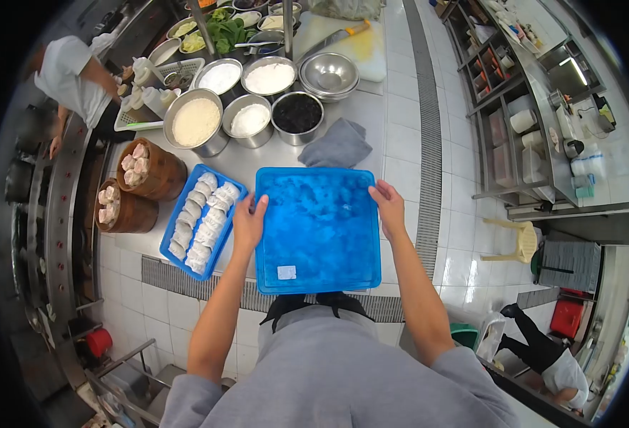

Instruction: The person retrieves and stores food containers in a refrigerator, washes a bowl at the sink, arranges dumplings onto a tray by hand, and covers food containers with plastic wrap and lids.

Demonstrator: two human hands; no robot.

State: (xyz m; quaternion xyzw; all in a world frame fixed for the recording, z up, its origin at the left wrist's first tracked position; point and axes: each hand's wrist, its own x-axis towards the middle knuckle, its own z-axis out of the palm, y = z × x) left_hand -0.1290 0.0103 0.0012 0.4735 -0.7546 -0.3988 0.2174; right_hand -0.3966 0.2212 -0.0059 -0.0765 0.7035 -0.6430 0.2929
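Note:
A square blue plastic container [318, 228] is in front of my body at the edge of the steel table, a small white label [287, 272] near its lower left corner. Dark and pale patches mottle its top; what is inside I cannot make out. My left hand [249, 222] grips its left side, thumb at the rim. On the opposite side my right hand [389, 205] holds the upper right edge. Just left of my left hand, a blue tray [167, 250] carries two rows of white wrapped dumplings [210, 227]. A grey cloth [337, 145] lies beyond the container.
Bamboo steamers [159, 173] with dumplings stand at the table's left. Steel pots [218, 137], stacked bowls [329, 75] and a knife [337, 36] on a cutting board [371, 60] sit farther back. A stool [525, 241] is right. Two people are nearby, far left and lower right.

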